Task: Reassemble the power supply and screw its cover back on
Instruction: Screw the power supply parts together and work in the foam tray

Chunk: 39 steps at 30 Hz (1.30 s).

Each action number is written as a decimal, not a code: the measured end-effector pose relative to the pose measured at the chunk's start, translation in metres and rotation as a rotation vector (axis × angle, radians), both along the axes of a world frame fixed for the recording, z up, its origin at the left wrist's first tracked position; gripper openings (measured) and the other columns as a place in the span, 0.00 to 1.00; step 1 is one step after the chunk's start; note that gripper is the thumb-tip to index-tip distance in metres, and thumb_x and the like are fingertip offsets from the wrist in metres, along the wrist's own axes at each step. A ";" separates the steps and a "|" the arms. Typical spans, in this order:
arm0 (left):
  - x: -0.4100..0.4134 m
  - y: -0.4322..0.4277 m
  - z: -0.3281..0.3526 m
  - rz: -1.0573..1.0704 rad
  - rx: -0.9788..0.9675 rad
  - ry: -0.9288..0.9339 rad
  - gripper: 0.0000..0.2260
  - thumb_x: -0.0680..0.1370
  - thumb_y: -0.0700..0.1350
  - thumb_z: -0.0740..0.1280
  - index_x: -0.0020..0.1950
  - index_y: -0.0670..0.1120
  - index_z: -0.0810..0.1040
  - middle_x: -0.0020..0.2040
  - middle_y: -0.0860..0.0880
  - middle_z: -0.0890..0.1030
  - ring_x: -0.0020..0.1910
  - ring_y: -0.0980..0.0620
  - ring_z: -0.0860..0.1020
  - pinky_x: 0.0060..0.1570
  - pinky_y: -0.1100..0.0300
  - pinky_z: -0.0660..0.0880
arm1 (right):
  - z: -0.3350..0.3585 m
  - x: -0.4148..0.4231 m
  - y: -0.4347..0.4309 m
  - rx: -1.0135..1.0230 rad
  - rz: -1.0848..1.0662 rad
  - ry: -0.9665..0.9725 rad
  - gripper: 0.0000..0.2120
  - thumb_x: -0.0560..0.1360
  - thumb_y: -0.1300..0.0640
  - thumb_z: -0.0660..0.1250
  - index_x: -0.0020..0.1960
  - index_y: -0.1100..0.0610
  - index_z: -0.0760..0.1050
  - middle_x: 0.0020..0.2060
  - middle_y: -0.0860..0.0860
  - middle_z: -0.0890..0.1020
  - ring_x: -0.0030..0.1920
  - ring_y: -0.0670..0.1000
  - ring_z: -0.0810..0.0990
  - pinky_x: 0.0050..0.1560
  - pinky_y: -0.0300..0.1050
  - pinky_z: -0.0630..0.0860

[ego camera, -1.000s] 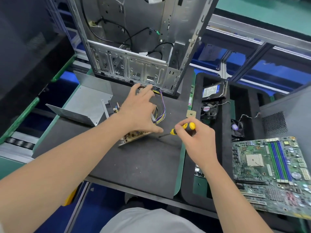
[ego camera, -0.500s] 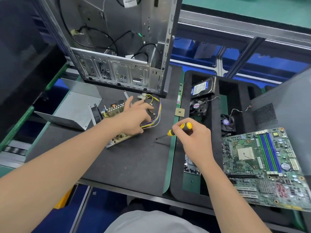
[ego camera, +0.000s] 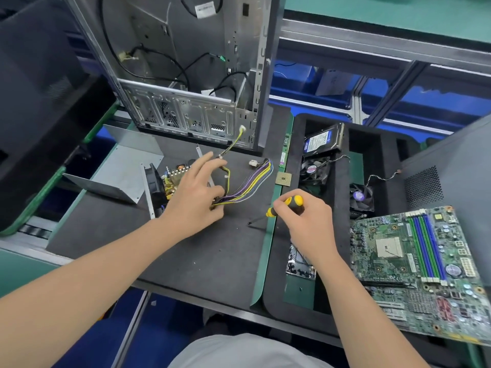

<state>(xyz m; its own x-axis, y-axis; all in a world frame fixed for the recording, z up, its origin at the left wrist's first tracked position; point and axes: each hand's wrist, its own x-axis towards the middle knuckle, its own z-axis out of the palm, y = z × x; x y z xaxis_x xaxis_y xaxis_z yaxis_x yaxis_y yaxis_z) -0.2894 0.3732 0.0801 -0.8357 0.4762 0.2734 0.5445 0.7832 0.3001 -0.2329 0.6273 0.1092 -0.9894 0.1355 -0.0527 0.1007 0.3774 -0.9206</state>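
A dark grey mat (ego camera: 212, 256) covers the workbench, and one open computer case (ego camera: 186, 112) stands at its far edge. One power supply (ego camera: 170, 179) lies uncovered near the mat's left edge: a bare circuit board with a silver heat sink and a black fan upright at its left end. Its one grey metal cover (ego camera: 127, 168) lies just beside it, at the left edge. The left hand (ego camera: 194, 200) pinches the supply's yellow, purple and black wire bundle (ego camera: 252, 181). The right hand (ego camera: 305, 224) grips one yellow-and-black screwdriver (ego camera: 297, 200), its tip pointing down near the mat's right edge. A black tray (ego camera: 372, 160) holds two fans (ego camera: 316, 170), one hard drive (ego camera: 322, 140) with an unreadable blue-white label, and one motherboard (ego camera: 414, 261)
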 end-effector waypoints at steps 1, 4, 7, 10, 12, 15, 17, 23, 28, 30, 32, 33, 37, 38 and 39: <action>0.004 0.001 -0.004 0.039 0.061 -0.011 0.06 0.68 0.38 0.77 0.38 0.42 0.81 0.73 0.41 0.71 0.78 0.36 0.62 0.71 0.38 0.66 | 0.000 -0.001 0.000 0.007 0.002 -0.004 0.08 0.77 0.57 0.73 0.39 0.50 0.81 0.29 0.41 0.82 0.29 0.42 0.73 0.32 0.30 0.67; 0.011 0.006 -0.010 0.141 0.232 -0.086 0.06 0.68 0.36 0.76 0.39 0.44 0.81 0.73 0.45 0.70 0.77 0.39 0.64 0.74 0.43 0.64 | -0.001 -0.003 -0.001 0.017 0.005 -0.019 0.07 0.77 0.55 0.73 0.40 0.50 0.81 0.30 0.41 0.83 0.29 0.42 0.73 0.32 0.31 0.67; 0.011 0.005 -0.011 0.130 0.267 -0.091 0.07 0.69 0.38 0.77 0.39 0.44 0.80 0.73 0.45 0.71 0.78 0.39 0.64 0.74 0.45 0.63 | -0.002 -0.004 -0.004 0.026 0.009 -0.026 0.06 0.77 0.55 0.73 0.41 0.50 0.82 0.33 0.42 0.86 0.30 0.41 0.75 0.33 0.31 0.68; 0.009 0.002 -0.010 0.101 0.239 -0.070 0.12 0.69 0.42 0.81 0.36 0.43 0.77 0.71 0.43 0.73 0.76 0.36 0.66 0.74 0.46 0.63 | -0.001 -0.005 -0.005 0.023 0.021 -0.030 0.06 0.77 0.55 0.72 0.41 0.50 0.82 0.34 0.42 0.86 0.31 0.41 0.75 0.35 0.30 0.69; 0.010 0.003 -0.010 0.097 0.247 -0.074 0.13 0.68 0.41 0.81 0.35 0.43 0.76 0.68 0.43 0.75 0.76 0.35 0.67 0.72 0.45 0.65 | -0.001 -0.005 -0.006 0.016 0.023 -0.030 0.06 0.77 0.56 0.72 0.41 0.51 0.81 0.34 0.43 0.87 0.31 0.41 0.76 0.35 0.30 0.69; 0.014 0.000 -0.015 0.069 0.293 -0.077 0.12 0.71 0.38 0.77 0.36 0.42 0.74 0.69 0.43 0.73 0.79 0.37 0.64 0.71 0.43 0.69 | -0.001 -0.004 -0.007 0.005 0.033 -0.032 0.06 0.77 0.57 0.72 0.40 0.51 0.81 0.35 0.45 0.87 0.30 0.42 0.75 0.35 0.31 0.69; 0.016 -0.002 -0.017 0.063 0.293 -0.077 0.11 0.73 0.39 0.76 0.38 0.43 0.74 0.73 0.44 0.70 0.81 0.40 0.63 0.69 0.43 0.71 | 0.000 -0.002 -0.007 -0.002 0.034 -0.032 0.06 0.77 0.57 0.72 0.40 0.51 0.81 0.35 0.45 0.87 0.29 0.42 0.74 0.34 0.31 0.69; 0.018 0.006 -0.020 0.137 0.237 -0.032 0.08 0.75 0.43 0.72 0.47 0.40 0.76 0.72 0.45 0.65 0.70 0.39 0.72 0.63 0.42 0.74 | 0.001 0.003 -0.006 -0.005 0.029 -0.029 0.06 0.77 0.58 0.72 0.41 0.53 0.82 0.34 0.45 0.87 0.29 0.42 0.74 0.34 0.30 0.68; 0.024 0.010 -0.023 0.261 0.277 0.097 0.07 0.72 0.42 0.72 0.44 0.42 0.76 0.68 0.45 0.67 0.65 0.41 0.73 0.60 0.49 0.74 | 0.001 0.007 -0.004 0.008 0.025 -0.018 0.07 0.77 0.59 0.72 0.40 0.52 0.82 0.32 0.44 0.86 0.28 0.41 0.73 0.32 0.29 0.67; 0.026 0.014 -0.022 0.378 0.257 0.174 0.06 0.68 0.46 0.73 0.42 0.46 0.80 0.64 0.44 0.71 0.62 0.40 0.73 0.60 0.49 0.69 | 0.001 0.007 -0.004 0.006 0.026 -0.019 0.08 0.77 0.59 0.72 0.40 0.52 0.81 0.32 0.44 0.86 0.28 0.41 0.73 0.32 0.29 0.67; 0.025 0.016 -0.017 0.437 0.215 0.221 0.06 0.66 0.48 0.73 0.40 0.50 0.81 0.59 0.45 0.73 0.57 0.39 0.73 0.57 0.48 0.67 | 0.001 0.008 -0.003 0.010 0.027 -0.014 0.08 0.77 0.59 0.72 0.40 0.52 0.81 0.33 0.45 0.86 0.28 0.41 0.74 0.32 0.29 0.67; 0.023 0.016 -0.014 0.449 0.196 0.225 0.06 0.65 0.49 0.73 0.39 0.51 0.81 0.56 0.46 0.73 0.54 0.40 0.73 0.54 0.48 0.67 | 0.001 0.007 -0.003 0.016 0.027 -0.009 0.08 0.77 0.59 0.72 0.40 0.52 0.81 0.33 0.44 0.86 0.29 0.41 0.74 0.32 0.29 0.67; 0.021 0.023 0.000 0.474 0.146 0.090 0.07 0.64 0.53 0.72 0.39 0.52 0.82 0.49 0.50 0.71 0.47 0.45 0.71 0.48 0.50 0.68 | 0.002 0.007 -0.002 0.022 0.026 -0.006 0.08 0.77 0.58 0.72 0.40 0.51 0.81 0.33 0.44 0.86 0.29 0.41 0.74 0.33 0.30 0.68; 0.021 0.027 0.002 0.472 0.151 0.043 0.08 0.65 0.54 0.71 0.38 0.51 0.81 0.49 0.51 0.71 0.47 0.46 0.71 0.45 0.52 0.70 | 0.002 0.007 -0.003 0.019 0.027 -0.006 0.08 0.77 0.58 0.72 0.40 0.51 0.81 0.33 0.44 0.86 0.29 0.41 0.74 0.33 0.30 0.68; 0.020 0.029 0.004 0.466 0.178 -0.013 0.08 0.67 0.54 0.71 0.37 0.51 0.80 0.50 0.52 0.69 0.47 0.48 0.71 0.42 0.53 0.71 | 0.001 0.006 -0.003 0.017 0.027 -0.007 0.08 0.77 0.58 0.72 0.40 0.51 0.81 0.33 0.44 0.86 0.28 0.41 0.74 0.32 0.30 0.68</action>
<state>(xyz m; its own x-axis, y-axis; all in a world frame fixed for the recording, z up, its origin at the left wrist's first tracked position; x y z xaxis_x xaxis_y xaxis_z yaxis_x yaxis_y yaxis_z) -0.2696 0.4027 0.0841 -0.9525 -0.0014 0.3045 0.1444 0.8784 0.4556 -0.2264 0.6245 0.1107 -0.9923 0.1099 -0.0575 0.0968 0.3958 -0.9132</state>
